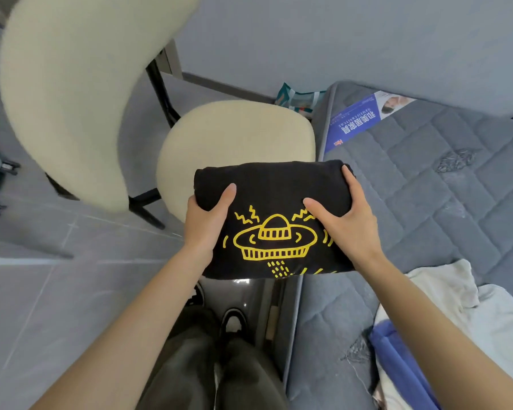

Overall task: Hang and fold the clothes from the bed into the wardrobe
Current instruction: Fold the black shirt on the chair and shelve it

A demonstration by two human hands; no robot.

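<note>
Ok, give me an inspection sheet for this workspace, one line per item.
Surface: grey quilted mattress with a blue printed label near its far corner.
Job's things: folded black T-shirt, yellow print up, held off the bed; white garment and blue garment lie crumpled on the mattress.
Clutter: patterned bag on the floor by the mattress corner.
Grips: left hand and right hand each hold a side of the T-shirt, thumbs on top.
Cables: nothing seen.
Surroundings: cream chair, grey tiled floor, grey wall; no wardrobe in view.
</note>
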